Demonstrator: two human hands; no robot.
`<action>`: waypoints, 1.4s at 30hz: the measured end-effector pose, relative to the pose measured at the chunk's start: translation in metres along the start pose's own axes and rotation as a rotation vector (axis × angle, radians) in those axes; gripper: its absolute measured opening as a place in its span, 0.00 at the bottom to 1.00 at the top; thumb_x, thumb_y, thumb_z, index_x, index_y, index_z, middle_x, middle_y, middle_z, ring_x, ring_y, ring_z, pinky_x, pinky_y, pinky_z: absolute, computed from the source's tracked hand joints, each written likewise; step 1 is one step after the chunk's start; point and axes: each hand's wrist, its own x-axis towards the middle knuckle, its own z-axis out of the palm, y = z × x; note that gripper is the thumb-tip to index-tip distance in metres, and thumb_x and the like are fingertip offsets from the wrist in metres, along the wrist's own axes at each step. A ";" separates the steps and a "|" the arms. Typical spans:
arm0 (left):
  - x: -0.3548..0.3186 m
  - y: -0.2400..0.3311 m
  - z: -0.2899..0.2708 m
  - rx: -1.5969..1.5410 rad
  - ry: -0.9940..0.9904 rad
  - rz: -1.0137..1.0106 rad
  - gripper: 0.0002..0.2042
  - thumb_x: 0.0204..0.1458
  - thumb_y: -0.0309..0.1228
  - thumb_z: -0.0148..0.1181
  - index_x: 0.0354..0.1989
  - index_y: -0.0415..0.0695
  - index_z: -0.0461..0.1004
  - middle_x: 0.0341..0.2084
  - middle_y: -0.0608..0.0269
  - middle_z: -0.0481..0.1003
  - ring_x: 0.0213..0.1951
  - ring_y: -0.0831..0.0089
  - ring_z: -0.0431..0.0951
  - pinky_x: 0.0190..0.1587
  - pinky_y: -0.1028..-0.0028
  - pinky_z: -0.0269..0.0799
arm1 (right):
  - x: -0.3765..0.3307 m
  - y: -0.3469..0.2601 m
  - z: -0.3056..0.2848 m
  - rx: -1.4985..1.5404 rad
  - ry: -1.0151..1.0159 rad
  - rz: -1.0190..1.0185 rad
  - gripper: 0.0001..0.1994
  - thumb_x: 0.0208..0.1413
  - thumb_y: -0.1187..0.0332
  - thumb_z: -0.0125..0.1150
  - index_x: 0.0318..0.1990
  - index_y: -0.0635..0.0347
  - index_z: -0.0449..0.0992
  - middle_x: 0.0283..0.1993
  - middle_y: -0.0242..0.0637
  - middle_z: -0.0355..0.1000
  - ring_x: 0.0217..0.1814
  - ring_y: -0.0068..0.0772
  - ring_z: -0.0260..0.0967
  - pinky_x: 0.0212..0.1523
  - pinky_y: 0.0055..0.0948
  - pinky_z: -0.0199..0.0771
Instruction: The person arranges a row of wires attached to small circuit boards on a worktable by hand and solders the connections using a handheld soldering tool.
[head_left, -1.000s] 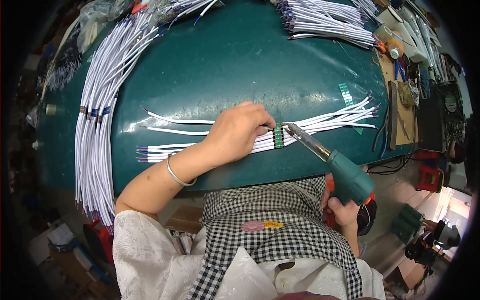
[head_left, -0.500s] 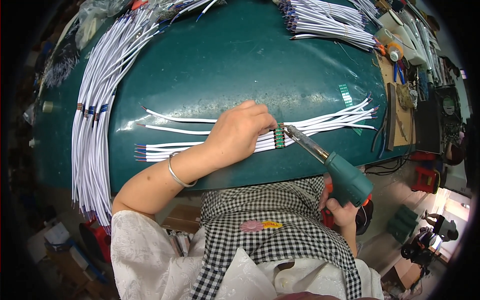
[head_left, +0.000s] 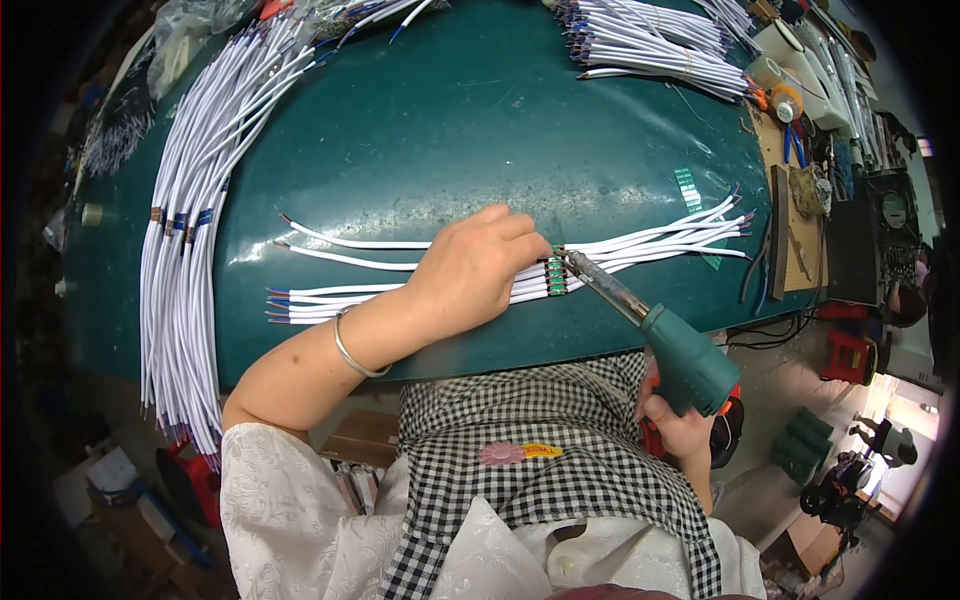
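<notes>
My left hand (head_left: 475, 262) is closed over the white cables, thumb and fingertips pinched on a white cable (head_left: 365, 243) beside the far end of a small green circuit board strip (head_left: 556, 278). Its fingers cover the cable's end. In my right hand (head_left: 678, 425) is a green soldering gun (head_left: 690, 358), gripped by the handle. The gun's tip touches or nearly touches the strip's far end, close to my left fingertips. More white cables (head_left: 670, 240) fan out to the right of the strip, with several lying to its left.
A long bundle of white cables (head_left: 185, 290) hangs over the table's left edge. Another bundle (head_left: 660, 48) lies at the far right. A green board panel (head_left: 688, 190) rests near the right-hand cable ends. Blue-handled pliers (head_left: 794, 145) and a wooden board (head_left: 790, 220) line the right side.
The soldering gun has shifted very slightly left with my right hand, its tip staying at the strip's far end. My left hand keeps its pinch almost unmoved.
</notes>
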 end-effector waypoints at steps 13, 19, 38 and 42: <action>0.000 0.002 0.001 0.016 0.026 0.027 0.13 0.38 0.17 0.56 0.34 0.42 0.76 0.24 0.61 0.69 0.30 0.61 0.70 0.30 0.64 0.68 | 0.001 -0.010 -0.002 -0.213 0.058 -0.043 0.13 0.44 0.68 0.72 0.35 0.63 0.77 0.28 0.33 0.74 0.28 0.26 0.71 0.29 0.24 0.71; 0.000 0.003 0.000 0.021 0.022 0.019 0.12 0.38 0.17 0.56 0.34 0.42 0.76 0.24 0.61 0.69 0.30 0.61 0.70 0.30 0.64 0.69 | 0.002 -0.008 0.004 -0.141 0.082 -0.033 0.13 0.43 0.69 0.72 0.35 0.64 0.77 0.28 0.32 0.74 0.28 0.25 0.71 0.29 0.25 0.71; -0.001 0.002 0.003 0.018 0.037 0.017 0.10 0.40 0.17 0.57 0.33 0.41 0.76 0.24 0.61 0.69 0.29 0.61 0.70 0.30 0.65 0.69 | 0.002 -0.007 0.002 -0.073 0.030 0.015 0.15 0.48 0.70 0.70 0.42 0.64 0.73 0.32 0.31 0.72 0.29 0.23 0.69 0.30 0.24 0.71; -0.002 0.004 0.002 0.031 0.033 0.012 0.11 0.39 0.17 0.57 0.33 0.41 0.76 0.24 0.61 0.69 0.29 0.61 0.70 0.30 0.64 0.69 | 0.004 -0.015 0.005 0.075 -0.006 0.080 0.17 0.51 0.70 0.68 0.45 0.66 0.70 0.30 0.35 0.71 0.27 0.24 0.69 0.27 0.24 0.72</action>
